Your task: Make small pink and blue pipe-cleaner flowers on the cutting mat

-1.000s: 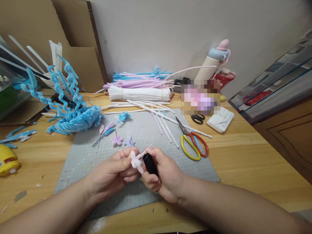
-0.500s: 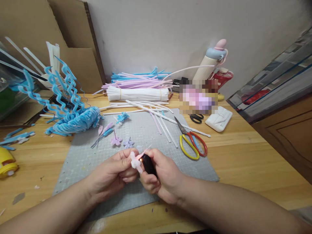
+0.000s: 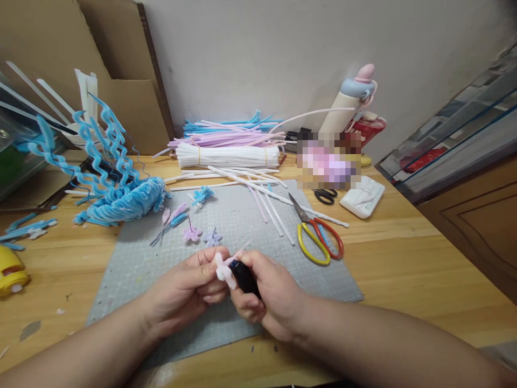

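Observation:
Close together over the grey cutting mat (image 3: 153,302), both my hands hold things. My left hand (image 3: 189,277) is closed, its fingertips pinching a small pale pink-and-white pipe cleaner flower (image 3: 224,270). A thin pink stem (image 3: 242,249) points up and right from it. My right hand (image 3: 270,291) is wrapped round a small black handheld device (image 3: 245,279). The device's bluish tip is right beside the flower; whether they touch is unclear, and its kind I cannot make out. A pink flower (image 3: 192,233) and a lavender flower (image 3: 212,237) lie just beyond my left hand.
Scissors (image 3: 315,237) with yellow and red handles lie right of my hands. Behind are loose pipe cleaners (image 3: 266,199) and a white bundle (image 3: 228,156). A blue pipe cleaner piece (image 3: 125,199) stands left. A white case (image 3: 362,197) and a bottle (image 3: 337,116) are at right.
The small orange glow at the black device's tip is gone, and the tip now looks bluish. The device has shifted very slightly. Both hands keep their grips.

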`<state>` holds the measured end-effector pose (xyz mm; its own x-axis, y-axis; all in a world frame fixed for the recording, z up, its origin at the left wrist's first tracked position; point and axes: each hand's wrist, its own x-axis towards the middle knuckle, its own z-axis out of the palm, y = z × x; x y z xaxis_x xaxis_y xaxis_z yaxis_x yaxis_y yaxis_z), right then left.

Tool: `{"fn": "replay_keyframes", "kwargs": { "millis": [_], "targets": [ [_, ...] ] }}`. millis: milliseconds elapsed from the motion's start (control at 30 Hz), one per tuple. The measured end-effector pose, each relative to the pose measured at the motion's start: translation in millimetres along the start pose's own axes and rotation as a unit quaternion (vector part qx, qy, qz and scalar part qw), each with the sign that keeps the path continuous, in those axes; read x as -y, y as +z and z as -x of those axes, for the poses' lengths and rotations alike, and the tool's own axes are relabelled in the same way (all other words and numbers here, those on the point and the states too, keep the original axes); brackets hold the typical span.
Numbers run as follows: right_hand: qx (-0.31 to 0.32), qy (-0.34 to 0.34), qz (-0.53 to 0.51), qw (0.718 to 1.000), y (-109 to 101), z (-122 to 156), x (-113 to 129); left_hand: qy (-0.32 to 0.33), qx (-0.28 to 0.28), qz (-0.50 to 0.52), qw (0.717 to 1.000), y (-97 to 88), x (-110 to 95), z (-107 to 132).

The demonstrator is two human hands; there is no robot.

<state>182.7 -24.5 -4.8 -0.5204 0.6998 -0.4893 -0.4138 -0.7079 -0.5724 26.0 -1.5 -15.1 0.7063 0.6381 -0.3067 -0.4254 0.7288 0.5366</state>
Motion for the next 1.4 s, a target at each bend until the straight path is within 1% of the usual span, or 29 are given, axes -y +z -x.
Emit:
{"fn": "replay_keyframes", "kwargs": {
  "millis": [167,467,633,700,800,867,933,967,1000,1033,1067,1100,1133,1167,1200,1233,1267,1300,1333,1367,1400],
  "targets": [
    [-0.001,-0.007,0.007,1.0,2,1,-1,-0.001,0.003,0.006,1.0,-2.1,1,1],
    [0.0,-0.005,0.003,1.0,0,0,-1,0.0,-0.014,-0.003,1.0,1.2,-1,1],
    [-0.002,-0.019,0.014,1.0,1,0,-1,0.006,-0.016,-0.006,1.0,-0.7,0,1],
    [-0.001,-0.012,0.012,1.0,2,1,0,0.007,-0.017,-0.013,1.0,-1.6,1,1],
    [0.006,0.023,-0.009,1.0,2,0,3,0.01,-0.015,-0.043,0.999,-2.7,0,2],
    [0.001,0.043,-0.026,0.999,1,-1,5,0.024,-0.018,-0.079,0.996,-2.8,-4,3],
    [-0.011,0.044,-0.034,0.998,-1,-2,4,0.059,-0.028,-0.14,0.988,-1.8,-12,5],
    [-0.018,0.038,-0.033,0.999,-3,-3,3,0.09,-0.034,-0.192,0.977,-0.7,-18,7],
    [-0.025,0.028,-0.029,0.999,-4,-4,2,0.128,-0.039,-0.264,0.955,0.8,-24,10],
    [-0.034,0.009,-0.021,0.999,-6,-5,1,0.175,-0.042,-0.358,0.916,2.6,-31,12],
    [-0.043,-0.021,-0.009,0.999,-8,-6,-1,0.223,-0.038,-0.466,0.855,4.5,-38,15],
    [-0.054,-0.063,0.007,0.997,-9,-6,-2,0.27,-0.032,-0.571,0.775,6.5,-44,18],
    [-0.066,-0.114,0.026,0.991,-11,-6,-4,0.311,-0.026,-0.654,0.689,8.2,-48,20],
    [-0.078,-0.168,0.045,0.982,-12,-6,-5,0.347,-0.023,-0.713,0.609,9.5,-52,22],
    [-0.088,-0.216,0.061,0.971,-13,-6,-5,0.378,-0.026,-0.753,0.538,10.3,-54,23],
    [-0.095,-0.252,0.07,0.96,-13,-6,-5,0.405,-0.034,-0.778,0.479,10.6,-55,24],
    [-0.1,-0.273,0.072,0.954,-13,-6,-5,0.425,-0.049,-0.793,0.435,10.3,-55,25],
    [-0.102,-0.28,0.067,0.952,-13,-5,-5,0.44,-0.065,-0.801,0.4,9.8,-54,25],
    [-0.099,-0.276,0.06,0.954,-12,-5,-4,0.453,-0.081,-0.805,0.376,9.1,-52,26],
    [-0.093,-0.263,0.053,0.959,-10,-5,-4,0.463,-0.093,-0.804,0.36,8.5,-51,26],
    [-0.082,-0.241,0.043,0.966,-9,-5,-3,0.471,-0.105,-0.802,0.352,7.9,-48,26]
  ]
}}
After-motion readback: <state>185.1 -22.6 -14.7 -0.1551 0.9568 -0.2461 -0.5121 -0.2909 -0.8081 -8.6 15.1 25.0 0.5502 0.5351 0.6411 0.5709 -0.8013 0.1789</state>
